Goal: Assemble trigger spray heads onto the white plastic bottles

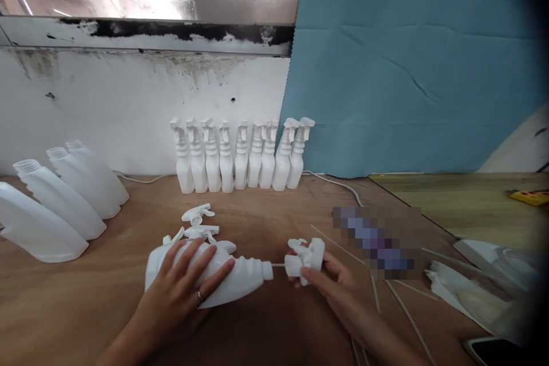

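My left hand lies on top of a white plastic bottle that rests on its side on the wooden table, neck pointing right. My right hand holds a white trigger sprayer head just right of the bottle's neck. The sprayer's thin dip tube runs into the bottle's mouth. Several loose white trigger heads lie just behind the bottle.
A row of several finished spray bottles stands against the white wall. Several capless bottles lie at the left. Loose thin tubes lie at the right, near plastic bags and a phone. A blue sheet hangs behind.
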`<state>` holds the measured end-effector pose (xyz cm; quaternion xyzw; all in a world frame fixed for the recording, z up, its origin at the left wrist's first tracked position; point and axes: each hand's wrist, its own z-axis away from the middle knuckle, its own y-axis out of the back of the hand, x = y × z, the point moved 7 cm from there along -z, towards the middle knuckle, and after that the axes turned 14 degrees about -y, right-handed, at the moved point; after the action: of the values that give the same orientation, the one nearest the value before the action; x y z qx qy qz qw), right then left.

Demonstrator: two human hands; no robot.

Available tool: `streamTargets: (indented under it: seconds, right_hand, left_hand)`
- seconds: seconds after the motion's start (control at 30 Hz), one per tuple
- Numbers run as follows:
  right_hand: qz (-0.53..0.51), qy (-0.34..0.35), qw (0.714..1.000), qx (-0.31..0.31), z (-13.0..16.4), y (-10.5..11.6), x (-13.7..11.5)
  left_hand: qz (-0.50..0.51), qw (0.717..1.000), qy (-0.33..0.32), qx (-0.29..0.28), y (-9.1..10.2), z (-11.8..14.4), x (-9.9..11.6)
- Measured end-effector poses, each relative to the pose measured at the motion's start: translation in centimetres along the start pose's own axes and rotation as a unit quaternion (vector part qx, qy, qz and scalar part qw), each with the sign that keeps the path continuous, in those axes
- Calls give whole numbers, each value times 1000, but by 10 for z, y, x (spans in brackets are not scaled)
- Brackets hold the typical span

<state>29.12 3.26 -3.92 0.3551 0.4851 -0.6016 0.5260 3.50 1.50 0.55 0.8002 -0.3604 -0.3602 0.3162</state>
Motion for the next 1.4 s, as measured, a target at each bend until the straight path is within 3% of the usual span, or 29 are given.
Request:
streamTargets:
  seconds: [0.2, 0.37, 0.67, 1.4]
  right_hand:
    - [26, 16, 995, -91, 1, -33, 6]
    - [107, -2, 992, -73, -6, -29, 6]
    - [121, 39, 992, -18, -8, -31, 12]
    - [129, 31, 990, -48, -8, -34, 20]
  left_hand:
    - [2, 1000, -10, -14, -8, -14, 5]
    - [7, 999, -12, -34, -10, -12, 0]
    - [9, 999, -20, -38, -10, -11, 2]
    - [47, 998, -7, -51, -4, -8, 3]
